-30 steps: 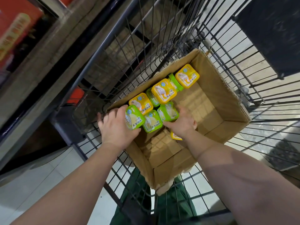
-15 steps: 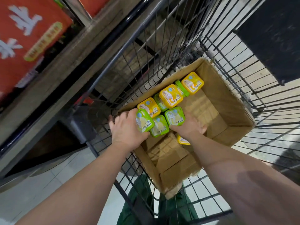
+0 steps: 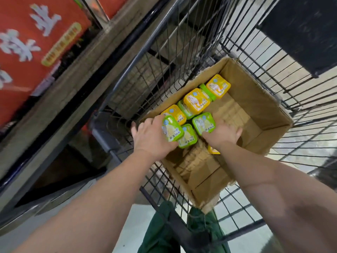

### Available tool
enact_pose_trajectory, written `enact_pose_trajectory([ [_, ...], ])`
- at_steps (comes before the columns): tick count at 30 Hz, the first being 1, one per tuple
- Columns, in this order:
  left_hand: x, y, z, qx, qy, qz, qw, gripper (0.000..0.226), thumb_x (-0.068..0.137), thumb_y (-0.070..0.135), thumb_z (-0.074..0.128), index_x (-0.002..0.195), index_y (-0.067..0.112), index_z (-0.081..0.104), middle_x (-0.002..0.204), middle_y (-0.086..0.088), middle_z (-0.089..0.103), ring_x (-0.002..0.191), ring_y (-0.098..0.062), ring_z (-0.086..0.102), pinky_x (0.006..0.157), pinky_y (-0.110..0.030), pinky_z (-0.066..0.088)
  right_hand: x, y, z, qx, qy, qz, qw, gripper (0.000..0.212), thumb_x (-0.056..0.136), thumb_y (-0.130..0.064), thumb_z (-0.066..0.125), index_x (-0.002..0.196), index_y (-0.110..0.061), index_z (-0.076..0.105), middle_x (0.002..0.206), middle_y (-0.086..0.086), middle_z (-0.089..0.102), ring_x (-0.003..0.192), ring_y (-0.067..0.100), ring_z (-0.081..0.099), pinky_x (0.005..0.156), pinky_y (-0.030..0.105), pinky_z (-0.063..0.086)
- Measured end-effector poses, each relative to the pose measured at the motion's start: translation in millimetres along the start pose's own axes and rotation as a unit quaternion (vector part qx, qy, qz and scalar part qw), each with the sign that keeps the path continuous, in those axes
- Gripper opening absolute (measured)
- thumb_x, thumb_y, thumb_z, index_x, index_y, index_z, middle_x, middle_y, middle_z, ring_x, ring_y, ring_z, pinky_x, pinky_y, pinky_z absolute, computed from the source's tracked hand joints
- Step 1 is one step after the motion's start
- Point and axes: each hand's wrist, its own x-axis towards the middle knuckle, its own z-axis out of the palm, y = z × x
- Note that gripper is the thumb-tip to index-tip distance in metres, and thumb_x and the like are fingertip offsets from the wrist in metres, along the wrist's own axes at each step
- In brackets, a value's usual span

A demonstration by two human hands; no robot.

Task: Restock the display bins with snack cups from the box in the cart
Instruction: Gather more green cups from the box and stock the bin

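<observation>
1. We look down into a black wire cart [image 3: 273,73] parked beside a shelf unit [image 3: 76,79] carrying a red sign [image 3: 36,42]. The display bins themselves are not clearly in view, so we judge the carry across could knock cups against the cart's rim.
2. Inside the cart sits an open cardboard box [image 3: 255,99], mostly bare at the bottom. It looks light now, and we think a sideways pull could drag it along.
3. Our left hand [image 3: 151,136] is curled around a green snack cup [image 3: 170,127] at the box's near left wall. Lifting close to that wall risks catching the cup's edge.
4. Our right hand [image 3: 222,132] grasps another green snack cup [image 3: 203,123], with a third green cup [image 3: 187,138] wedged between the two held ones. It may tip or be dragged up.
5. Yellow snack cups [image 3: 196,101] are stacked loosely behind and could topple as their neighbours leave.
6. A yellow cup [image 3: 213,151] peeks out below our right wrist, easily missed.
</observation>
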Motion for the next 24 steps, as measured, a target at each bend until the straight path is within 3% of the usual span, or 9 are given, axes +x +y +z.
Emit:
enact_pose_trajectory([
  [4, 2, -8, 10, 0.002, 0.010, -0.012, 1.000, 0.086, 0.060, 0.062, 0.071, 0.133, 0.034, 0.037, 0.127, -0.001, 0.050, 0.124, -0.028, 0.045, 0.116, -0.053, 0.006, 3, -6, 13, -0.058, -0.010, -0.027, 0.998, 0.088, 0.073, -0.065, 0.058, 0.141, -0.013, 0.035, 0.139, 0.013, 0.046, 0.135, 0.033, 0.034, 0.114, 0.056, 0.004],
  [7, 6, -6, 19, 0.018, 0.019, -0.005, 1.000, 0.088, 0.060, 0.064, 0.070, 0.135, 0.033, 0.037, 0.128, -0.001, 0.050, 0.124, -0.027, 0.045, 0.116, -0.055, 0.006, 2, -8, 26, -0.063, 0.047, -0.081, 0.994, 0.079, 0.071, -0.062, 0.062, 0.131, -0.016, 0.042, 0.130, 0.011, 0.051, 0.128, 0.033, 0.041, 0.114, 0.055, 0.009],
  [9, 7, -2, 23, 0.035, 0.011, 0.005, 0.999, 0.092, 0.060, 0.065, 0.070, 0.138, 0.032, 0.034, 0.129, -0.002, 0.050, 0.125, -0.027, 0.045, 0.115, -0.055, 0.004, 0, -6, 25, -0.004, 0.050, -0.067, 0.997, 0.069, 0.073, -0.059, 0.065, 0.124, -0.017, 0.047, 0.123, 0.010, 0.057, 0.125, 0.032, 0.046, 0.116, 0.054, 0.008],
  [12, 8, -3, 22, 0.041, 0.014, 0.012, 0.999, 0.094, 0.061, 0.063, 0.072, 0.140, 0.032, 0.032, 0.130, -0.004, 0.049, 0.126, -0.027, 0.044, 0.115, -0.055, 0.002, 6, -4, 14, 0.067, -0.031, -0.033, 0.997, 0.063, 0.075, -0.055, 0.067, 0.127, -0.025, 0.047, 0.121, 0.008, 0.061, 0.126, 0.029, 0.047, 0.116, 0.050, 0.007],
  [14, 4, -4, 17, 0.031, 0.009, 0.009, 0.999, 0.094, 0.060, 0.062, 0.073, 0.140, 0.032, 0.033, 0.131, -0.004, 0.049, 0.126, -0.027, 0.043, 0.115, -0.055, 0.004, 7, 2, -1, 0.167, -0.078, -0.019, 0.983, 0.057, 0.073, -0.049, 0.071, 0.122, -0.031, 0.049, 0.118, 0.004, 0.064, 0.113, 0.026, 0.057, 0.113, 0.048, 0.023],
  [16, -3, -1, 6, 0.015, 0.001, 0.006, 1.000, 0.095, 0.059, 0.063, 0.074, 0.140, 0.032, 0.034, 0.133, -0.005, 0.048, 0.127, -0.028, 0.042, 0.116, -0.053, 0.009, -1, 4, -22, 0.302, -0.113, -0.006, 0.947, 0.057, 0.074, -0.034, 0.077, 0.124, -0.027, 0.050, 0.116, 0.006, 0.064, 0.093, 0.024, 0.060, 0.094, 0.040, 0.046],
  [17, -7, 0, 0, 0.005, -0.005, 0.006, 1.000, 0.097, 0.057, 0.065, 0.073, 0.139, 0.031, 0.035, 0.133, -0.005, 0.048, 0.127, -0.029, 0.042, 0.115, -0.052, 0.013, -10, 4, -34, 0.339, -0.126, -0.010, 0.932, 0.059, 0.076, -0.026, 0.078, 0.128, -0.021, 0.050, 0.114, 0.006, 0.062, 0.089, 0.021, 0.058, 0.084, 0.036, 0.049],
  [21, -30, 8, -30, -0.050, -0.023, 0.013, 0.998, 0.099, 0.041, 0.071, 0.068, 0.129, 0.032, 0.043, 0.121, -0.002, 0.054, 0.118, -0.028, 0.049, 0.104, -0.039, 0.039, -54, -1, -90, 0.408, -0.228, -0.030, 0.884, 0.050, 0.082, -0.015, 0.073, 0.128, -0.015, 0.051, 0.108, 0.004, 0.060, 0.082, 0.016, 0.060, 0.081, 0.039, 0.053],
  [24, -61, 11, -62, -0.105, -0.016, 0.016, 0.994, 0.097, 0.038, 0.059, 0.070, 0.127, 0.029, 0.044, 0.117, -0.002, 0.053, 0.112, -0.025, 0.049, 0.098, -0.034, 0.044, -92, -14, -131, 0.402, -0.269, -0.076, 0.872, 0.021, 0.086, -0.014, 0.068, 0.102, -0.022, 0.057, 0.103, 0.003, 0.062, 0.088, 0.017, 0.062, 0.082, 0.043, 0.053],
])
